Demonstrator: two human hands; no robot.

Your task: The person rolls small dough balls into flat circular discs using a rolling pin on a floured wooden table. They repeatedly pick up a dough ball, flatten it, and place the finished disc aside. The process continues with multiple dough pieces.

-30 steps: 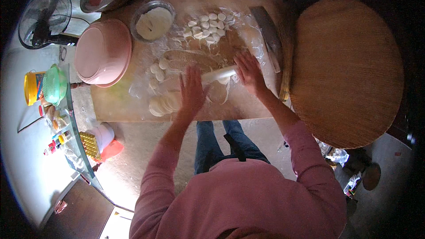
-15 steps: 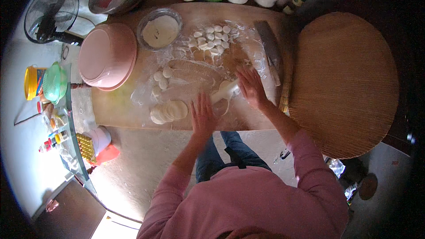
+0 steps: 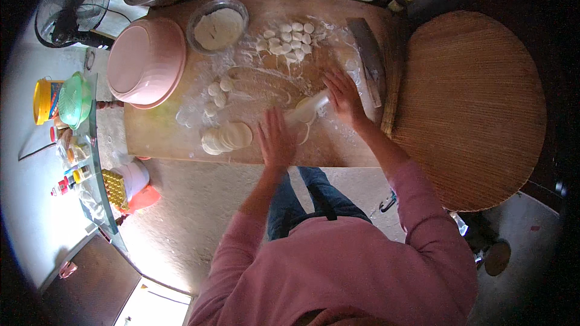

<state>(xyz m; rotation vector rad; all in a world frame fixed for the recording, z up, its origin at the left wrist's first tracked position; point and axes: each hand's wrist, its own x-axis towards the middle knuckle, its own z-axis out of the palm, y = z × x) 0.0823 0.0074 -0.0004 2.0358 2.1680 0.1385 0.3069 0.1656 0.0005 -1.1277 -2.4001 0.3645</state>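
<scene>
Now two hands (image 3: pixel 275 139) – one rolling pin (image 3: pixel 308 108), floured

A pale cream rolling pin (image 3: pixel 309 108) is being pressed under the fingers of the right hand (image 3: pixel 342 95), a whitish dough disc (image 3: pixel 302 134) showing between both hands' fingers. Left of the left hand (image 3: pixel 275 139) fingers, off-white rolled wrappers (image 3: pixel 228 137) are being stacked. A tan board (image 3: pixel 169 139) is dusted white beyond the fingertips. A pink bowl (image 3: pixel 145 63) is lying far left; a brown woven, finely ribbed tray (image 3: pixel 471 108) is lying right. Pink sleeves (image 3: pixel 417 205) are being worn.
</scene>
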